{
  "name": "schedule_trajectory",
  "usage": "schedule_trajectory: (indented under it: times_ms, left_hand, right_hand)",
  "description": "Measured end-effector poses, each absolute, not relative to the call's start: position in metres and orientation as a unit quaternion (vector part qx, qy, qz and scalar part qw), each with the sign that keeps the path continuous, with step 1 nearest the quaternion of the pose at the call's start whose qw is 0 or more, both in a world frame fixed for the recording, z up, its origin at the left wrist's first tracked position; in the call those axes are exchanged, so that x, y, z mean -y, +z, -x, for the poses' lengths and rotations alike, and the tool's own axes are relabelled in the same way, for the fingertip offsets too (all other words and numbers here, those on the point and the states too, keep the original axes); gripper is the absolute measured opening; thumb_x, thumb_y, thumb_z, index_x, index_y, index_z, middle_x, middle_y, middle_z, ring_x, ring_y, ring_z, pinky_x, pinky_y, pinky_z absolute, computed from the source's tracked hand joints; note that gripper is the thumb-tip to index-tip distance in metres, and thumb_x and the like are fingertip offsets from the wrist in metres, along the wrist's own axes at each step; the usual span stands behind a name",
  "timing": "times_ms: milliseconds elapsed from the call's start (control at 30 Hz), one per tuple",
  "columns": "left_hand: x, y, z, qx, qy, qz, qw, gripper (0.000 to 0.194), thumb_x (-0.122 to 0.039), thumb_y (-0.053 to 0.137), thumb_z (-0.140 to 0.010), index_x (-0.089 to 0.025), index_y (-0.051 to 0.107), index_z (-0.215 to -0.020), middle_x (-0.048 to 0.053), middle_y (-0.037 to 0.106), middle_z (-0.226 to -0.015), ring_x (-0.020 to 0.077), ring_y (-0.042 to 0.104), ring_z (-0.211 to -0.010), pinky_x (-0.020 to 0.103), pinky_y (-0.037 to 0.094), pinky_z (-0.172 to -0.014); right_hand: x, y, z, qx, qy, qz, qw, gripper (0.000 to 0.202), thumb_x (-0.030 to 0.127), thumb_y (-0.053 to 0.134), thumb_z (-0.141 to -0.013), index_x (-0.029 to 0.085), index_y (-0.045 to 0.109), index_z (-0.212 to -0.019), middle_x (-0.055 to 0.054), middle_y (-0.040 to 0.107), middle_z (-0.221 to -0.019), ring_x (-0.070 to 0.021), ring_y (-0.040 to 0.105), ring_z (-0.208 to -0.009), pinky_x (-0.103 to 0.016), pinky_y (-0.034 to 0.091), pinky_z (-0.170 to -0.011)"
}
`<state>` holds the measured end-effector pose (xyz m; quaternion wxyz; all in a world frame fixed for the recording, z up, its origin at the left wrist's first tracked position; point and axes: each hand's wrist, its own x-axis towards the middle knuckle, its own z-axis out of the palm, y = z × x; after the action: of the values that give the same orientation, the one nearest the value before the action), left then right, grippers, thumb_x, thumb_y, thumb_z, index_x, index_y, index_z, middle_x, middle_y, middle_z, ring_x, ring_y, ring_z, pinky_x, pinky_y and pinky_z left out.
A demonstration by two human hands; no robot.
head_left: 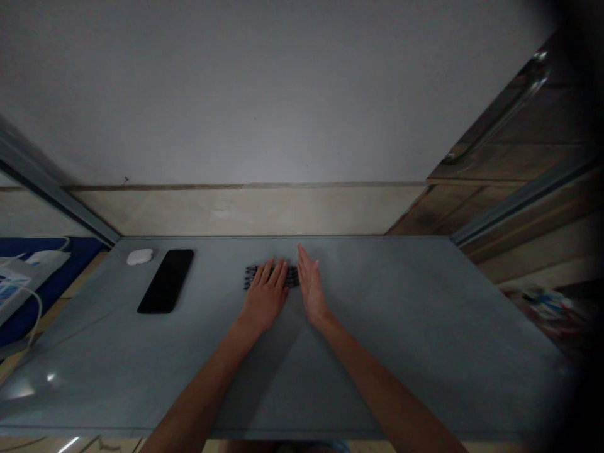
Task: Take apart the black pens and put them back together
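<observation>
My left hand (265,291) lies flat, fingers spread, on top of a row of small dark objects (250,275) on the grey table (401,302). What the objects are I cannot tell; they look like short dark sticks laid side by side. My right hand (309,283) stands on its edge, fingers straight and together, pressed against the right end of that row. Neither hand grips anything. Most of the row is hidden under my left hand.
A black phone (167,280) lies face up at the left of the table, with a small white case (139,256) beside its far end. White cables and a blue surface (28,277) sit off the left edge. A wall runs behind the table.
</observation>
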<state>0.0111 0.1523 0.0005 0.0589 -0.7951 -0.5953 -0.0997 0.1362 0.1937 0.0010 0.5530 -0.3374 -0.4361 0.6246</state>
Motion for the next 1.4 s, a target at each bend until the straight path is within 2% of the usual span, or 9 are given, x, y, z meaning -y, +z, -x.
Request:
schedule_trajectory:
  times_ms: [467,600,800,933,1067,1167,1233,1333,1400]
  left_hand:
    - [-0.152,0.001,-0.015,0.605,-0.100,0.788,0.059,0.053,-0.028,0.034,-0.098,-0.015,0.030,-0.149,0.007,0.035,-0.154,0.0278,0.026,-0.144,0.047,0.029,-0.116]
    - [-0.152,-0.001,-0.015,0.604,-0.094,0.789,0.064,0.052,-0.028,0.032,-0.099,-0.015,0.030,-0.149,0.007,0.034,-0.154,0.0276,0.025,-0.144,0.046,0.029,-0.116]
    - [-0.153,-0.004,-0.014,0.598,-0.089,0.793,0.077,0.053,-0.027,0.034,-0.099,-0.013,0.029,-0.150,0.008,0.033,-0.155,0.0277,0.025,-0.144,0.046,0.030,-0.116]
    - [-0.153,-0.004,-0.014,0.596,-0.091,0.794,0.081,0.053,-0.028,0.033,-0.099,-0.013,0.029,-0.150,0.008,0.033,-0.154,0.0276,0.025,-0.144,0.047,0.029,-0.116]
    - [-0.153,-0.006,-0.013,0.598,-0.094,0.792,0.083,0.053,-0.029,0.033,-0.099,-0.012,0.029,-0.150,0.007,0.032,-0.155,0.0273,0.024,-0.145,0.046,0.028,-0.117]
    - [-0.154,-0.008,-0.013,0.599,-0.103,0.790,0.083,0.054,-0.030,0.033,-0.099,-0.013,0.028,-0.150,0.007,0.033,-0.155,0.0270,0.024,-0.144,0.046,0.029,-0.116]
    - [-0.153,-0.009,-0.013,0.597,-0.111,0.790,0.084,0.054,-0.030,0.033,-0.099,-0.014,0.028,-0.150,0.007,0.035,-0.154,0.0265,0.025,-0.144,0.046,0.029,-0.116]
    - [-0.153,-0.009,-0.013,0.596,-0.124,0.788,0.087,0.054,-0.031,0.034,-0.099,-0.015,0.029,-0.150,0.007,0.036,-0.153,0.0259,0.025,-0.144,0.046,0.030,-0.116]
    - [-0.153,-0.009,-0.013,0.595,-0.130,0.788,0.088,0.054,-0.031,0.035,-0.098,-0.015,0.029,-0.150,0.007,0.036,-0.153,0.0256,0.025,-0.144,0.046,0.030,-0.116]
  right_hand:
    - [-0.192,0.001,-0.135,0.446,0.631,0.330,0.542,0.060,0.070,0.029,-0.091,0.041,0.045,-0.140,0.013,0.025,-0.156,-0.0131,0.010,-0.148,-0.040,-0.001,-0.122]
    - [-0.196,-0.001,-0.138,0.423,0.643,0.325,0.550,0.060,0.072,0.031,-0.089,0.042,0.048,-0.138,0.013,0.029,-0.155,-0.0139,0.013,-0.148,-0.038,0.003,-0.122]
    - [-0.204,-0.007,-0.144,0.393,0.623,0.335,0.588,0.059,0.071,0.030,-0.090,0.038,0.055,-0.133,0.007,0.041,-0.151,-0.0146,0.022,-0.146,-0.039,0.007,-0.122]
    - [-0.204,-0.010,-0.147,0.429,0.596,0.359,0.576,0.058,0.067,0.028,-0.092,0.036,0.055,-0.132,0.005,0.043,-0.149,-0.0159,0.027,-0.144,-0.041,0.014,-0.121]
    - [-0.206,-0.015,-0.153,0.522,0.512,0.437,0.524,0.056,0.064,0.038,-0.092,0.028,0.058,-0.129,-0.004,0.053,-0.141,-0.0215,0.042,-0.135,-0.045,0.028,-0.115]
    - [-0.209,-0.013,-0.157,0.536,0.486,0.460,0.514,0.060,0.062,0.026,-0.095,0.024,0.057,-0.130,-0.008,0.056,-0.138,-0.0220,0.053,-0.126,-0.043,0.041,-0.107]
    - [-0.209,-0.008,-0.160,0.574,0.445,0.478,0.494,0.060,0.058,0.021,-0.098,0.022,0.058,-0.129,-0.009,0.060,-0.133,-0.0220,0.058,-0.119,-0.043,0.044,-0.103]
    - [-0.204,0.002,-0.167,0.712,0.271,0.504,0.408,0.055,0.051,0.024,-0.099,0.020,0.060,-0.127,-0.011,0.060,-0.132,-0.0240,0.052,-0.125,-0.046,0.036,-0.109]
    - [-0.197,0.004,-0.171,0.773,0.132,0.527,0.327,0.059,0.051,0.027,-0.098,0.014,0.055,-0.134,-0.015,0.049,-0.144,-0.0298,0.038,-0.137,-0.052,0.027,-0.113]
